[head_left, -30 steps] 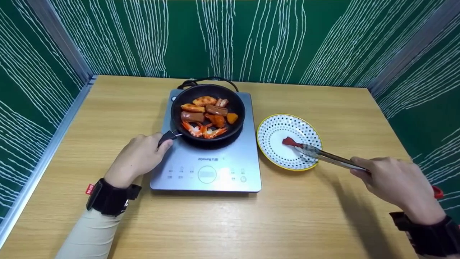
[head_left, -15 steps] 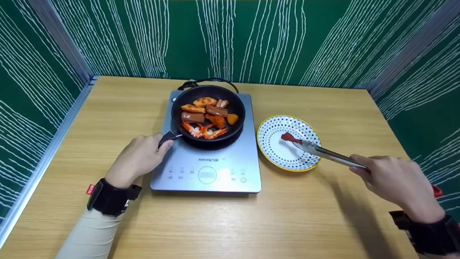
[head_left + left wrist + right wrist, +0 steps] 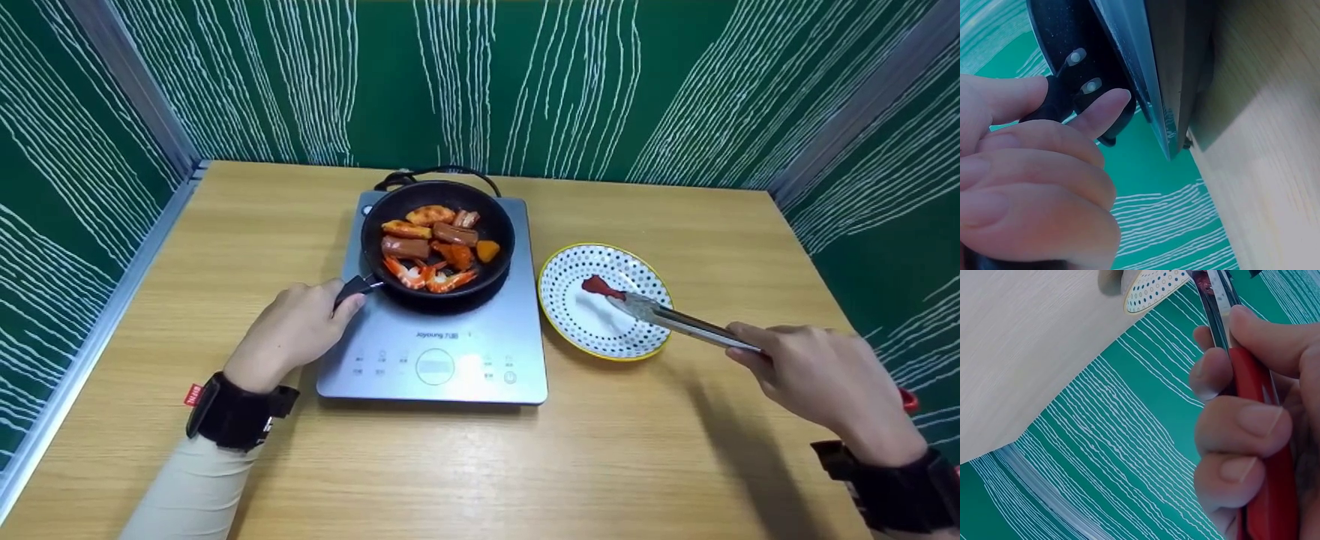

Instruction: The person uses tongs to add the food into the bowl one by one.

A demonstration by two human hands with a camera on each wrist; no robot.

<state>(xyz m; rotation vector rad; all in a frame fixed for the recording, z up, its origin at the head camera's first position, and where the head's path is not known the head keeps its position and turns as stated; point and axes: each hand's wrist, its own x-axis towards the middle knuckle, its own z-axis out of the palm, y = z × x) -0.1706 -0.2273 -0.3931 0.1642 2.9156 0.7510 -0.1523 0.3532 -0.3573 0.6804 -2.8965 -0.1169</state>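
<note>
My left hand point(image 3: 296, 326) grips the black handle point(image 3: 352, 288) of a frying pan point(image 3: 495, 214) on the cooktop. Fingers curl under that handle point(image 3: 1055, 101) in the left wrist view. Inside the pan lie two shrimp point(image 3: 448, 281), brown sausage-like pieces point(image 3: 406, 248) and several orange and yellow pieces. My right hand point(image 3: 817, 375) holds metal tongs point(image 3: 694, 324), fingers wrapped round their red handle point(image 3: 1269, 484). The tongs' tips pinch a small dark red piece of food point(image 3: 598, 286), its kind unclear, over a white dotted plate point(image 3: 561, 315) with a yellow rim.
A silver induction cooktop point(image 3: 480, 386) sits mid-table under the pan, its black cord point(image 3: 469, 170) looping behind. The plate stands just right of it. Green walls point(image 3: 517, 82) with white lines enclose the wooden table point(image 3: 450, 472) at the back and sides.
The tongs, with the dark red piece in their tips, have shifted slightly left and up over the plate. My left hand keeps its grip on the pan handle.
</note>
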